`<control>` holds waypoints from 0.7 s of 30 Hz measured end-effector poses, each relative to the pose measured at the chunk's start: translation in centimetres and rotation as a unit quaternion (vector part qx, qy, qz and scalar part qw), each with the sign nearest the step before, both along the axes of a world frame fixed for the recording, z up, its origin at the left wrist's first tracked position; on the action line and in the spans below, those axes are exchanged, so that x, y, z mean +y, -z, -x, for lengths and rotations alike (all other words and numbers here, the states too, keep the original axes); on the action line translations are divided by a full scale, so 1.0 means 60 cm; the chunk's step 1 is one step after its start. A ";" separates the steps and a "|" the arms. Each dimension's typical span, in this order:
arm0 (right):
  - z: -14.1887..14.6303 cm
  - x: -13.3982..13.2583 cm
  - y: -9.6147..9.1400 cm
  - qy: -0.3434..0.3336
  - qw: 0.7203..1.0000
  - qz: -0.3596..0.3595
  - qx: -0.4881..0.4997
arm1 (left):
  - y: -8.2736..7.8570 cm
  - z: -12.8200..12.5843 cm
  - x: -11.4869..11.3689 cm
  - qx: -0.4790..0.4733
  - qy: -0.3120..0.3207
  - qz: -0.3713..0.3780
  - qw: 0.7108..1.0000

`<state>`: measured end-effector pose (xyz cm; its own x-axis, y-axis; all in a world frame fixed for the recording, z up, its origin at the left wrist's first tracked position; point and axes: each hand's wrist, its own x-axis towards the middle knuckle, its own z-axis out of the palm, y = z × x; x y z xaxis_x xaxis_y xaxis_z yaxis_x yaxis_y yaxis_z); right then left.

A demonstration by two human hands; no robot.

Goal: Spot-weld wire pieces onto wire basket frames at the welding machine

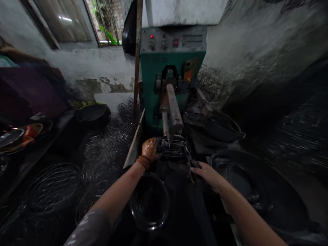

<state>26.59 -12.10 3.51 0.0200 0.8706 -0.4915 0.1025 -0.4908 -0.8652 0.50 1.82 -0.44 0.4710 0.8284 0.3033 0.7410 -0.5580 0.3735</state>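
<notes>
My left hand, in an orange-brown glove, is closed on the left rim of a wire basket frame. The frame lies under the two metal electrode arms of a green welding machine. My bare right hand rests at the frame's right side, fingers curled around a dark pair of pliers. A round metal ring or bowl lies between my forearms, just below the left wrist.
Several finished wire baskets are piled on the floor at left. Dark round pans are stacked at right, with more pans and wire mesh beside the machine. A wooden post stands left of it. A window is at upper left.
</notes>
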 end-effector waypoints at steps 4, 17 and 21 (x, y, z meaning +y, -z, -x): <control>0.015 -0.001 -0.002 0.029 0.995 0.033 0.084 | -0.005 -0.002 -0.001 0.011 -0.004 -0.002 1.000; 0.069 -0.028 -0.003 0.094 0.946 0.032 0.309 | -0.011 -0.010 -0.002 0.080 -0.013 -0.007 0.997; 0.074 -0.033 -0.002 0.111 0.911 0.032 0.396 | -0.009 -0.013 -0.001 0.091 -0.019 -0.005 0.996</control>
